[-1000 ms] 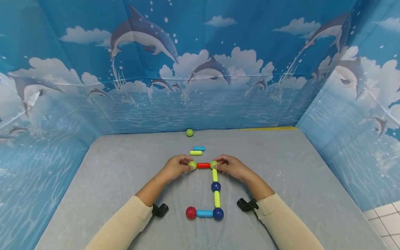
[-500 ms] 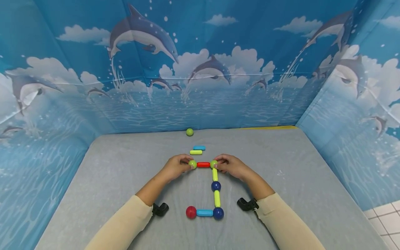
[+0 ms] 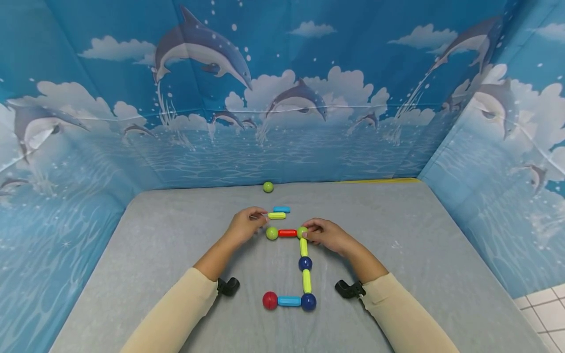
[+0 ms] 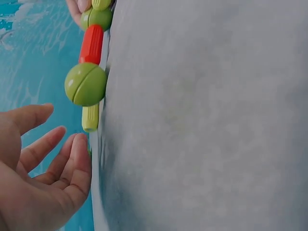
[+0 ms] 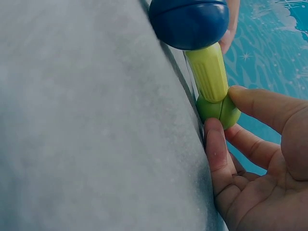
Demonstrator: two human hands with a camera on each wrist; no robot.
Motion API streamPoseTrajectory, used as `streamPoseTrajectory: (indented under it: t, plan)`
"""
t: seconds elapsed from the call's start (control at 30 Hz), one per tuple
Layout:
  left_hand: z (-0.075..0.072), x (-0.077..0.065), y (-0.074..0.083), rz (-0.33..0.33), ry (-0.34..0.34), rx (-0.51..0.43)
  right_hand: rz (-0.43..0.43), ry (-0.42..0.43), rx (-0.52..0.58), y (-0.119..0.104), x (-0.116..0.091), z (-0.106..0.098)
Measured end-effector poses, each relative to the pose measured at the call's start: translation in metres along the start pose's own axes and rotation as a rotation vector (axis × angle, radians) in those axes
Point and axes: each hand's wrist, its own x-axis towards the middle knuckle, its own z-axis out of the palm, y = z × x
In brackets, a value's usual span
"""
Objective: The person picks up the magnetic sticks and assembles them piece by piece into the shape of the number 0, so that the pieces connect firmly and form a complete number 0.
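Note:
My right hand [image 3: 328, 236] pinches the green ball [image 5: 220, 113] at the far right corner of a chain of balls and rods. From that ball a red rod [image 3: 287, 233] runs left to another green ball [image 4: 85, 84]. A yellow rod [image 5: 208, 72], a blue ball [image 3: 305, 264], a second yellow rod [image 3: 306, 281] and another blue ball [image 3: 308, 302] come toward me. A light blue rod [image 3: 289, 301] and a red ball [image 3: 270, 300] end the chain. My left hand [image 3: 247, 225], fingers apart and holding nothing, hovers by the left end of a loose yellow rod [image 3: 277, 215].
Just behind the loose yellow rod lies a loose light blue rod [image 3: 281, 209]. A single green ball [image 3: 268, 187] sits near the back edge of the grey-covered table [image 3: 176, 211]. A dolphin-print curtain [image 3: 282, 142] rises behind the table and along its sides.
My left hand has let go of the left green ball and moved back toward the loose yellow rod. The right hand stays on its ball, and the chain keeps its place.

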Motion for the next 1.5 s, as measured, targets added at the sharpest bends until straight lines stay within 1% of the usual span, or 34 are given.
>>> streamPoseTrajectory:
  t: [0.13,0.3,0.6,0.73,0.83,1.0,1.13,1.5]
  plan:
    - [-0.002,0.009,-0.001,-0.006,0.024,-0.017,-0.001,0.0,-0.002,0.001,0.0,-0.001]
    - [-0.002,0.019,0.0,-0.015,0.028,-0.027,0.007,0.001,-0.003,0.0,0.001,-0.003]
    - [0.001,0.035,0.0,-0.006,0.069,0.086,0.003,-0.006,-0.004,0.0,0.003,-0.004]
    - [0.004,0.038,0.0,0.018,0.079,0.124,0.002,-0.007,-0.001,-0.001,0.002,-0.004]
    - [0.006,0.039,0.001,0.026,0.073,0.139,0.002,-0.008,-0.005,-0.001,0.002,-0.004]
    - [0.007,0.04,0.002,0.024,0.057,0.137,-0.006,-0.006,-0.023,0.0,0.003,-0.003]
    - [0.01,0.042,0.003,0.026,0.057,0.147,-0.003,-0.003,-0.015,-0.001,0.003,-0.004]
    - [0.012,0.044,0.005,0.0,0.04,0.185,0.004,-0.01,-0.002,-0.002,0.003,-0.005]
